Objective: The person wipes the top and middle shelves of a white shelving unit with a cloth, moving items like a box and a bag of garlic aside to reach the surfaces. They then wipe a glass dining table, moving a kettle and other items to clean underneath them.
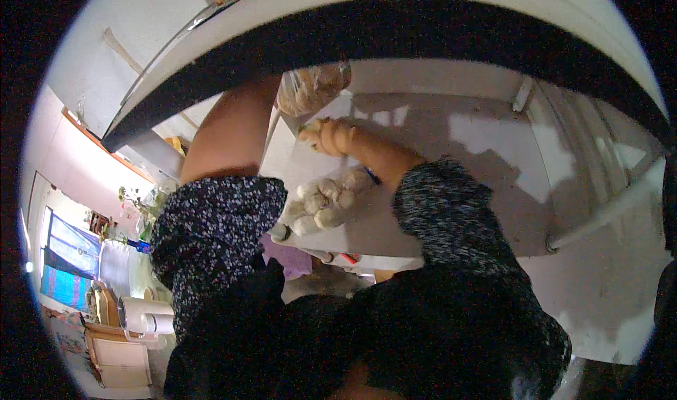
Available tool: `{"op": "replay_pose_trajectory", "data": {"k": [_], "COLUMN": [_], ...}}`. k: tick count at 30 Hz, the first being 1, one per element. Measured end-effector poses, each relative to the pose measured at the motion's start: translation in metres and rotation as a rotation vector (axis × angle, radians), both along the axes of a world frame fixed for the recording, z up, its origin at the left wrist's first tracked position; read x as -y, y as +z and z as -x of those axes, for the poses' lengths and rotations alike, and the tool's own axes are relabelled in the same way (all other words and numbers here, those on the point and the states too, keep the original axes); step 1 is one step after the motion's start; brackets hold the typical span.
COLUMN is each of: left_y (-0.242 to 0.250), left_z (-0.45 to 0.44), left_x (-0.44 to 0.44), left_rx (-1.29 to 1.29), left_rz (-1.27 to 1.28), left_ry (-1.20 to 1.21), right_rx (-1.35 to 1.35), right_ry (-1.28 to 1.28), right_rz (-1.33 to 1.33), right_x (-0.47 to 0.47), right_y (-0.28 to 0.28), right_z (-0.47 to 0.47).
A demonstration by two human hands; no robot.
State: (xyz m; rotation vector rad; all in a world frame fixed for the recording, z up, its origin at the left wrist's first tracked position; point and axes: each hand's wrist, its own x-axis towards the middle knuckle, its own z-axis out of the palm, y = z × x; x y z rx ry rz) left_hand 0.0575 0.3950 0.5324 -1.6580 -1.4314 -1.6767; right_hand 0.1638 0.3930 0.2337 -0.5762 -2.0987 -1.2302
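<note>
My right hand (330,137) is low over a pale tabletop (476,199), its fingers curled. Something small and whitish shows at the fingertips, too blurred to name or to tell whether I grip it. A pile of pale, rounded lumps (317,203), possibly garlic bulbs, lies between my forearms. Just beyond the right hand is a clear plastic bag (309,89) with tan contents. My left forearm (230,133) reaches up and away, and a dark curved band (391,29) hides the left hand.
A white tube (603,223) slants along the right side. Near my body, a purple cloth (288,257) and a small red object (349,258) show below the table edge. Far left are a blue curtain (66,286), a blue bottle (138,245) and a white bucket (138,315).
</note>
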Motion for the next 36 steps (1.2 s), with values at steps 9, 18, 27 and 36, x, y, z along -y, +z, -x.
{"op": "replay_pose_trajectory", "data": {"k": [9, 18, 27, 36], "left_y": [-0.039, -0.103, -0.13, -0.142], "left_z": [0.02, -0.005, -0.024, -0.124], "left_x": [-0.031, -0.057, -0.021, 0.043], "left_rx": [0.052, 0.132, -0.185, -0.41], "left_rz": [0.125, 0.289, 0.116, 0.789], "left_ry": [-0.091, -0.331, -0.083, -0.08], "right_rx": [-0.213, -0.578, -0.67, -0.512], "right_ry": [-0.214, -0.863, -1.251, -1.505], "right_rz": [0.557, 0.863, 0.776, 0.932], "right_x": [0.013, 0.044, 0.085, 0.168], "right_y": [0.053, 0.096, 0.089, 0.101], "right_z": [-0.083, -0.269, -0.357, -0.364]}}
